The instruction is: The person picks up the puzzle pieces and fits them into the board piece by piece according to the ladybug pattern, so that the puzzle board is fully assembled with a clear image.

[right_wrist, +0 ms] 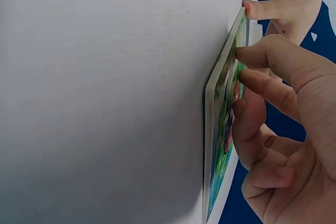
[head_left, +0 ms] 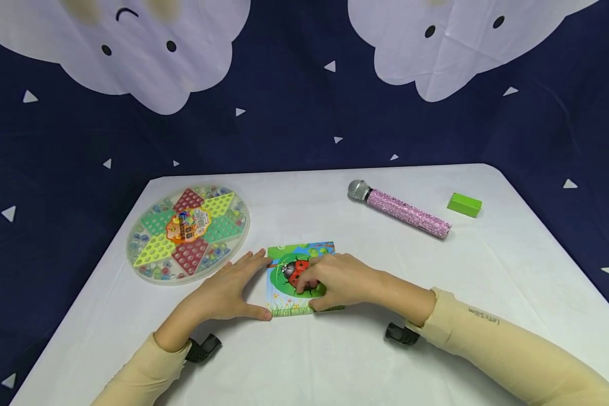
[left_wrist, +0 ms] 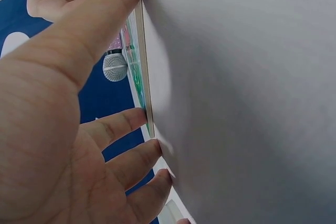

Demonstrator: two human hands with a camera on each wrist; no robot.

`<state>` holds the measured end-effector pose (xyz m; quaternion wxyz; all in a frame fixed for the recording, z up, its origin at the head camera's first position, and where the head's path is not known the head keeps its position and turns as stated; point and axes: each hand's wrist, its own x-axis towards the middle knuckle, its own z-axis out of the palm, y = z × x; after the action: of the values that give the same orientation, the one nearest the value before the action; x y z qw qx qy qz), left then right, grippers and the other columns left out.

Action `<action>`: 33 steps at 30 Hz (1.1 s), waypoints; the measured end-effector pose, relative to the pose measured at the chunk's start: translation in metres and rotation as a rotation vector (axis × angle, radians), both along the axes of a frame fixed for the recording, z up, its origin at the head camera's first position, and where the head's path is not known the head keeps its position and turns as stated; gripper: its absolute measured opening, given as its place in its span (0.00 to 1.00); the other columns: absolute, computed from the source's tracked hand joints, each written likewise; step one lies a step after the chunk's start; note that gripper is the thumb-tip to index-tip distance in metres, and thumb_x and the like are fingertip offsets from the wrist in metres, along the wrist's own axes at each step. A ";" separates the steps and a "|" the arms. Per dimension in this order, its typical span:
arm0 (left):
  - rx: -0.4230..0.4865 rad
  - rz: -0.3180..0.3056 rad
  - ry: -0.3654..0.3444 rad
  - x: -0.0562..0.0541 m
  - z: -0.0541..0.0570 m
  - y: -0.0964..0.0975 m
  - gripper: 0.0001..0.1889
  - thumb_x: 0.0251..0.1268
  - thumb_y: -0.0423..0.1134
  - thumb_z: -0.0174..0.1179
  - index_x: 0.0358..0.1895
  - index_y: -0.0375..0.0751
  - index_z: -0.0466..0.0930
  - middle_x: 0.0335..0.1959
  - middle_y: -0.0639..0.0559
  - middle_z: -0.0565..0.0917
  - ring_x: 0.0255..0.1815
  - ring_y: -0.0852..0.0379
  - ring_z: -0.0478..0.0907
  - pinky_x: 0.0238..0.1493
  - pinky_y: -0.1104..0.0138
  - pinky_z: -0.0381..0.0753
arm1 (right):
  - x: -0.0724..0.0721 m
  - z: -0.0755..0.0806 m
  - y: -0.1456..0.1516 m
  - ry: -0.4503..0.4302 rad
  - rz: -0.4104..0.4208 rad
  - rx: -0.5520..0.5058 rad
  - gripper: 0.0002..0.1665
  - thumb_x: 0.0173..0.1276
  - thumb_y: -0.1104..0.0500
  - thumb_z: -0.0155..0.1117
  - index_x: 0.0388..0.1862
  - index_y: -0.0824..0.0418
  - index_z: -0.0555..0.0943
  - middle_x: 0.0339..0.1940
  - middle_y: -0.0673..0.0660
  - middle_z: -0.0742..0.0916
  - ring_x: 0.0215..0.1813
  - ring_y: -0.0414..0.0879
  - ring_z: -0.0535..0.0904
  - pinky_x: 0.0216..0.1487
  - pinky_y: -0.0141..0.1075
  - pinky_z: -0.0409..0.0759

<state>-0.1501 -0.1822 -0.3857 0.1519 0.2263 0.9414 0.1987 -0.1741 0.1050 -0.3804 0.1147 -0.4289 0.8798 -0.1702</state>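
Note:
A thin board with a ladybug picture (head_left: 281,290), which looks like a jigsaw puzzle, lies flat on the white table. At its left side my left hand (head_left: 230,287) is spread, its thumb at the lower left corner and its index fingertip near the upper left. The left wrist view shows these fingers (left_wrist: 126,121) fairly straight along the board's edge. Over the right half is my right hand (head_left: 347,279), fingers bent, tips down on the picture. Its thumb and fingertips (right_wrist: 247,80) touch the board's face; I cannot tell whether they pinch a piece.
A round Chinese checkers board (head_left: 188,256) with marbles under its clear cover lies at the left. A pink glittery microphone (head_left: 406,212) lies at the back right, with a green block (head_left: 464,204) beyond it. A dark blue patterned cloth (head_left: 289,135) hangs behind the table.

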 end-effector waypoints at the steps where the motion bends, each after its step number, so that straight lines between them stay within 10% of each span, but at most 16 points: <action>1: 0.000 0.000 0.001 0.000 0.000 0.000 0.61 0.50 0.67 0.81 0.84 0.44 0.62 0.89 0.41 0.58 0.89 0.33 0.53 0.83 0.27 0.54 | 0.000 0.000 0.000 0.005 -0.002 0.000 0.16 0.60 0.51 0.78 0.49 0.42 0.91 0.39 0.43 0.85 0.38 0.34 0.76 0.33 0.31 0.78; 33: -0.002 -0.018 0.027 0.001 0.000 0.000 0.61 0.50 0.67 0.81 0.84 0.42 0.62 0.88 0.39 0.59 0.88 0.30 0.54 0.82 0.26 0.55 | 0.023 0.019 0.134 0.003 -0.359 -0.044 0.24 0.65 0.46 0.80 0.59 0.45 0.87 0.43 0.45 0.87 0.25 0.30 0.73 0.34 0.30 0.73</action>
<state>-0.1493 -0.1827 -0.3861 0.1413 0.2372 0.9415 0.1932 -0.1508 0.2391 -0.3617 0.0717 -0.2674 0.9384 -0.2067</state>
